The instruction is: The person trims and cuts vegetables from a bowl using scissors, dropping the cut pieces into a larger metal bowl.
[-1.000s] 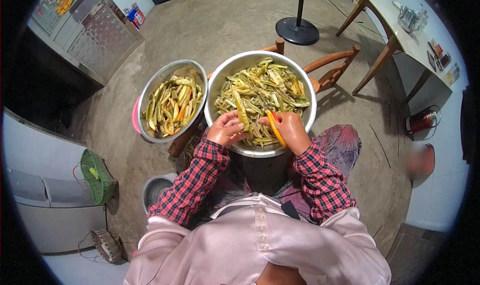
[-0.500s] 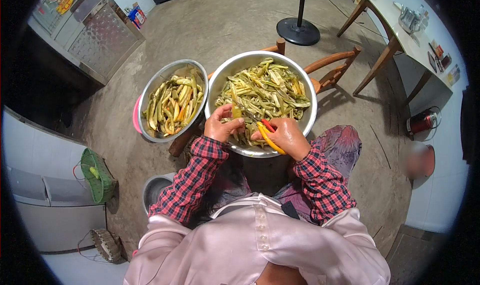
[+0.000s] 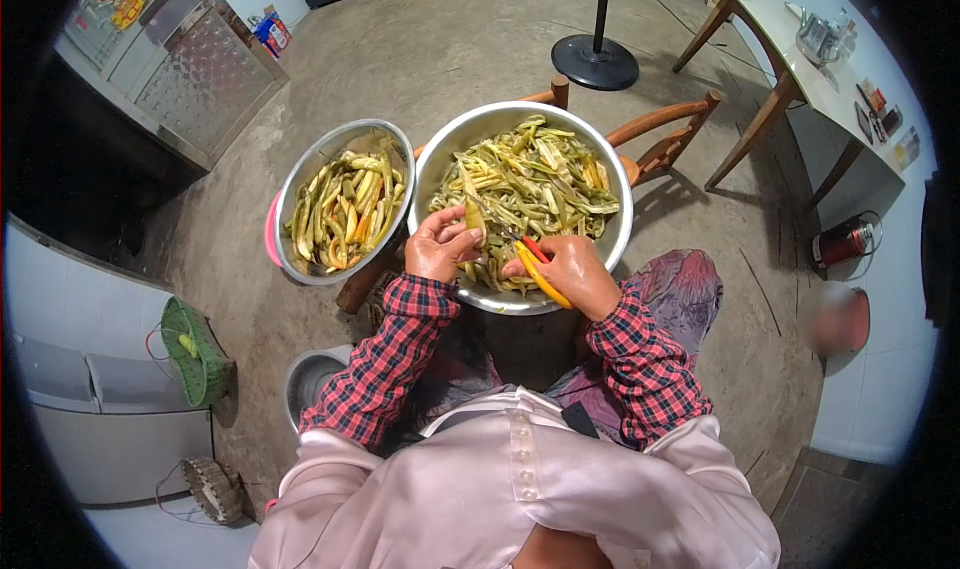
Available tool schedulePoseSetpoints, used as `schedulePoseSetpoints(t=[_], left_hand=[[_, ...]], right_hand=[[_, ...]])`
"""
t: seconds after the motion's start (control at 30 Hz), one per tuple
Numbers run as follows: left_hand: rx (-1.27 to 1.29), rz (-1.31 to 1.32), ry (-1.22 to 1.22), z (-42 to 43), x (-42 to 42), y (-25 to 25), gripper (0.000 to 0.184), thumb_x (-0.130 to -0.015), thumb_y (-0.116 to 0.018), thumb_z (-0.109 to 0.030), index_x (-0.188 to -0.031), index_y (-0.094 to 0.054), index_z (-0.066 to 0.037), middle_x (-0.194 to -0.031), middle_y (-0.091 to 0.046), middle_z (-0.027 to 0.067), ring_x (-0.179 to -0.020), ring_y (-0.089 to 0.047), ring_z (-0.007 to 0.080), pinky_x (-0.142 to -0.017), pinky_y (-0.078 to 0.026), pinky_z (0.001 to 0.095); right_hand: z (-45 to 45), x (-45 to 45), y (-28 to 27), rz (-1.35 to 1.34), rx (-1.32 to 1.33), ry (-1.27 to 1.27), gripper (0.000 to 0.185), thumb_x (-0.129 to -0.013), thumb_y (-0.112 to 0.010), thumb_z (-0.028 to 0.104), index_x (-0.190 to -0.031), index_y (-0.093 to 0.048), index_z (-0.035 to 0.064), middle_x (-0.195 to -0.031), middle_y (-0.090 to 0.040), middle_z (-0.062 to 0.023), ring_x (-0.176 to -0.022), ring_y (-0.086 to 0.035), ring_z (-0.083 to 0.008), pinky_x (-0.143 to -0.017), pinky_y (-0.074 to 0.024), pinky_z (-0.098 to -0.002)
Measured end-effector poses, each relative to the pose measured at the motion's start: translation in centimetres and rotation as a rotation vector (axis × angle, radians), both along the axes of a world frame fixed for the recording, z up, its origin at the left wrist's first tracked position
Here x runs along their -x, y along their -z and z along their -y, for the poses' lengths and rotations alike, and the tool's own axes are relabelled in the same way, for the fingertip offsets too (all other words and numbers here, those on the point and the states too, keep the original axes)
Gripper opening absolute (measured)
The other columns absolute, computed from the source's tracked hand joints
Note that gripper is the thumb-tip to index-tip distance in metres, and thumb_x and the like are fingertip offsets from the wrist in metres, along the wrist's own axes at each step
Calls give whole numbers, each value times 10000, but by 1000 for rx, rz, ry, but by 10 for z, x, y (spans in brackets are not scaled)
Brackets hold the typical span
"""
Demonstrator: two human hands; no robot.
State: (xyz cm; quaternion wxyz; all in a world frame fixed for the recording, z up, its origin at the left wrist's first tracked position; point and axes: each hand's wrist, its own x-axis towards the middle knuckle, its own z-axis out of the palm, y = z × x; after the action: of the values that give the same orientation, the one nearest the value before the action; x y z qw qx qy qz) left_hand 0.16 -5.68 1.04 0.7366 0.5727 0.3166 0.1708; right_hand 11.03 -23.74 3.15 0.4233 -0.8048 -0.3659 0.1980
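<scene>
My left hand pinches a long yellow-green pepper upright over the near left part of a big metal basin. In my right hand is a pair of scissors with red and yellow handles. The blades point toward the pepper, close to my left fingertips; whether they touch it I cannot tell. Cut green and yellow pepper strips fill the basin. To its left, a smaller metal bowl holds whole green, yellow and orange peppers.
A wooden chair is behind the big basin. Another metal bowl sits on the floor near my left elbow. A green basket lies left, a black stand base ahead, and a table at right.
The pepper has turned and now shows more of its length above my left fingers. My left hand has shifted slightly left; my right hand and the scissors are almost unmoved.
</scene>
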Motion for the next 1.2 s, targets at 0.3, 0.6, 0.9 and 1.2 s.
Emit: schedulePoseSetpoints(t=[0.3,0.6,0.9,1.2], left_hand=[[186,-1,43,-5,-2,1,476,-860,-649,-3,-1288,-442,14,-1070,-665,149,-918,-676,215,-722,-575,299],[360,-13,172,-7,2,2,486,-910,-587,-33,-1343,-369,-12,-1157,-626,164,-1018,-645,239,-843,-544,334],[375,-75,236,-3,4,-5,476,-916,-557,-10,-1352,-367,-11,-1159,-616,167,-1003,-645,232,-842,-549,340],[393,-97,279,-9,8,0,451,-921,-554,-31,-1340,-387,-39,-1159,-617,139,-1007,-633,214,-855,-531,360]], right_hand=[[-1,-4,13,-7,6,-45,446,-751,-783,400,-754,-703,-38,-483,-485,-90,-469,-414,-85,-454,-354,-305],[-6,-8,49,-204,-127,-42,473,-810,-750,414,-656,-631,-16,-480,-504,-44,-393,-466,-98,-381,-349,-278],[-8,-12,48,-320,-90,-66,429,-841,-726,388,-683,-633,0,-478,-507,-23,-357,-483,-111,-341,-336,-253],[-7,-14,40,-364,-132,-33,422,-848,-711,398,-680,-642,17,-462,-501,-19,-342,-478,-109,-335,-337,-248]])
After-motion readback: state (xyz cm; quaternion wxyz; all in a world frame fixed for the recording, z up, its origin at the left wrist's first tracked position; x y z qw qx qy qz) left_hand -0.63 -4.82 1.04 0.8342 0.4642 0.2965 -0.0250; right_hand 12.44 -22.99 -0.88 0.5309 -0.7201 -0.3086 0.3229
